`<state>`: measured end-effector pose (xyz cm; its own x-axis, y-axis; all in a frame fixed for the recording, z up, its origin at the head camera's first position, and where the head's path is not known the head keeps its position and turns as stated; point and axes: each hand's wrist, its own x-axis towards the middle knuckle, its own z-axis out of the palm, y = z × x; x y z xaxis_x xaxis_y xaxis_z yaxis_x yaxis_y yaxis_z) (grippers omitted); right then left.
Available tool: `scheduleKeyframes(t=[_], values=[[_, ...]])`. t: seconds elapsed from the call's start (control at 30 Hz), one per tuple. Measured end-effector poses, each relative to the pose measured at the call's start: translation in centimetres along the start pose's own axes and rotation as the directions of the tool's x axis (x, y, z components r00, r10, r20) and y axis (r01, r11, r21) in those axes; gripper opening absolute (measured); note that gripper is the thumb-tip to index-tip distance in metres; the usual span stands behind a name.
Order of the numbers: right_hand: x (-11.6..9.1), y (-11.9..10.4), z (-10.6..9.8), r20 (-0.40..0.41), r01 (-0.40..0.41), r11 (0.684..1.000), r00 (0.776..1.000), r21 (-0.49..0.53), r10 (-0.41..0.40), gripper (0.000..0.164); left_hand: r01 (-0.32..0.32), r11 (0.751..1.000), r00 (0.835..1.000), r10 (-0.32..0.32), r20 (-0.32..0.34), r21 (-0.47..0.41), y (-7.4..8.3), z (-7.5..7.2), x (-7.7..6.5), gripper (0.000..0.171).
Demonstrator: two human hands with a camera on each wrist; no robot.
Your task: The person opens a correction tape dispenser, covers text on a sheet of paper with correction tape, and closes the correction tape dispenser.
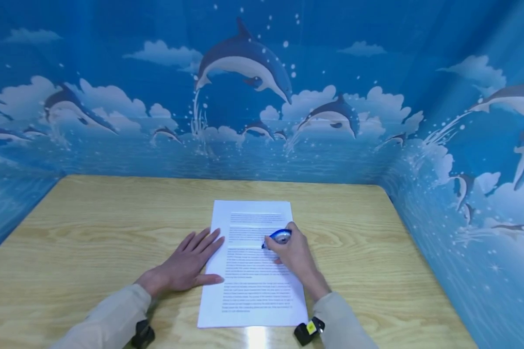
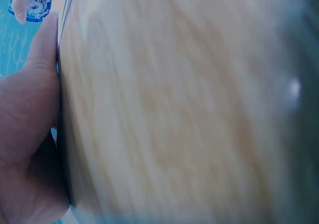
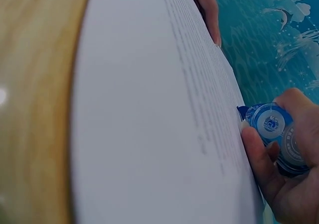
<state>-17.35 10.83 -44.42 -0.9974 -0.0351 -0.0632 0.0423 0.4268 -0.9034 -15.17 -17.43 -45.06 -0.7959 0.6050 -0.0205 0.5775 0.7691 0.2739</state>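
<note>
Pointing to eight o'clock, the correction tape (image 1: 282, 236) is pinched by the right hand (image 1: 297, 253); paper (image 1: 214, 310) is touched at nine by the outspread left hand (image 1: 186, 264).

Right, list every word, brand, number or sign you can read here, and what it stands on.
None reads clearly.
Printed sheet: lines of type, too small and blurred to quote.
Correction tape dispenser in the right hand: markings on its round parts, too blurred to read.
</note>
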Motion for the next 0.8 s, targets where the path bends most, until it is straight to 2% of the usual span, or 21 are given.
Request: scheduleKeyframes(t=[0.27,0.63,0.8], values=[[-0.1,0.0,-0.5,-0.012,-0.006,1.000,1.000,-0.026,0.006,0.038,-0.006,1.000,1.000,0.006,-0.016,0.000,0.0,-0.2,-0.2,0.090],[-0.2,0.2,-1.1,-0.013,-0.026,0.999,1.000,-0.021,0.025,0.040,-0.035,0.999,0.994,0.031,-0.102,-0.029,-0.8,1.3,-0.1,0.090],[-0.2,0.4,-1.4,-0.023,-0.033,0.999,0.999,-0.039,0.032,0.040,-0.038,0.999,0.996,0.035,-0.085,-0.033,-0.5,0.8,-0.1,0.089]])
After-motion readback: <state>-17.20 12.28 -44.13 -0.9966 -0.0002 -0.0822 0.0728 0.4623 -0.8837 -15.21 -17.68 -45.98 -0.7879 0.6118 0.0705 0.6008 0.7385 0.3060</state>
